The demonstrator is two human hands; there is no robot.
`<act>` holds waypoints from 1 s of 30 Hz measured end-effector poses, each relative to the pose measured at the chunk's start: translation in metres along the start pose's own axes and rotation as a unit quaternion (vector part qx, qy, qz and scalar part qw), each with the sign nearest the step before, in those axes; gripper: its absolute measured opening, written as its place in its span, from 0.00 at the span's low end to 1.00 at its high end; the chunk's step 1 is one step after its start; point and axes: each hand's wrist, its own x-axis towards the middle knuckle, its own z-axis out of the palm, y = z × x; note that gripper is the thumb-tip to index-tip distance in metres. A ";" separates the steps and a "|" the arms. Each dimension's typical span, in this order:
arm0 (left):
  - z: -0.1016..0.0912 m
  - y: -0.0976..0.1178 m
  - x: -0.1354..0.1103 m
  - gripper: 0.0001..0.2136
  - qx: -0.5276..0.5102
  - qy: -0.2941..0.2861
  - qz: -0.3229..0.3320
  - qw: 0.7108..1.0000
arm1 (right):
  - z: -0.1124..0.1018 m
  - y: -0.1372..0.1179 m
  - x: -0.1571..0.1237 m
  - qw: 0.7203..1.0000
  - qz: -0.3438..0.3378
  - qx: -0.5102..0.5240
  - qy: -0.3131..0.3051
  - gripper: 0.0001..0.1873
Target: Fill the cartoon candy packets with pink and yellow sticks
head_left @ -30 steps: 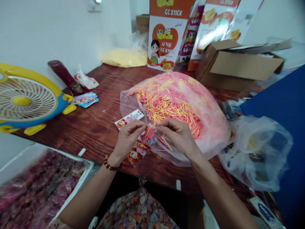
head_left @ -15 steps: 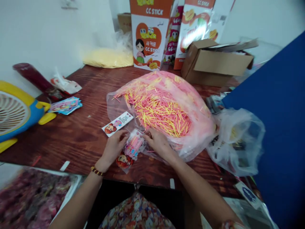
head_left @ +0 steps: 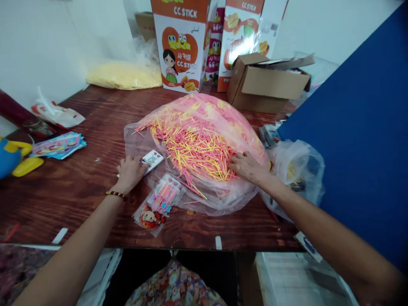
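Observation:
A large clear bag [head_left: 219, 204] lies spread on the table, heaped with thin pink and yellow sticks [head_left: 194, 148]. My right hand [head_left: 250, 168] reaches into the right side of this heap, its fingers curled among the sticks and the tips partly hidden. My left hand [head_left: 131, 172] lies over a stack of white printed cards [head_left: 153, 160], fingers bent around it and covering its left part. Between my hands, nearer to me, a small clear packet [head_left: 159, 204] with a cartoon girl and several sticks inside rests flat, touched by neither hand.
Behind the heap stand tall printed cartons [head_left: 180, 51] and an open brown box [head_left: 270, 85]. A yellow-filled bag [head_left: 124, 76] lies at the back left, blue packets [head_left: 59, 145] at the left. On the right are a crumpled clear bag [head_left: 302, 165] and a blue panel [head_left: 357, 127].
Both hands have let go of the small packet, which now lies on the table. My left hand moved left onto the cards, my right hand into the sticks. The view shifted right.

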 end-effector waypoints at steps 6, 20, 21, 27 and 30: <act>0.005 -0.005 0.002 0.23 -0.013 0.011 0.001 1.000 | 0.011 0.006 0.004 0.997 -0.075 -0.011 0.034 0.08; -0.007 -0.020 0.014 0.15 -0.142 0.039 -0.037 0.988 | 0.009 0.012 -0.001 0.999 -0.050 0.019 0.006 0.15; -0.009 -0.021 0.013 0.15 -0.151 0.044 -0.041 0.987 | 0.008 0.013 -0.001 0.999 -0.044 0.023 0.001 0.15; -0.010 -0.029 0.010 0.11 -0.176 0.062 -0.030 0.982 | 0.004 0.019 0.002 0.986 0.026 0.168 0.000 0.13; -0.006 -0.037 0.015 0.11 -0.159 0.078 -0.006 0.984 | 0.001 0.015 0.006 0.962 0.074 0.260 0.024 0.11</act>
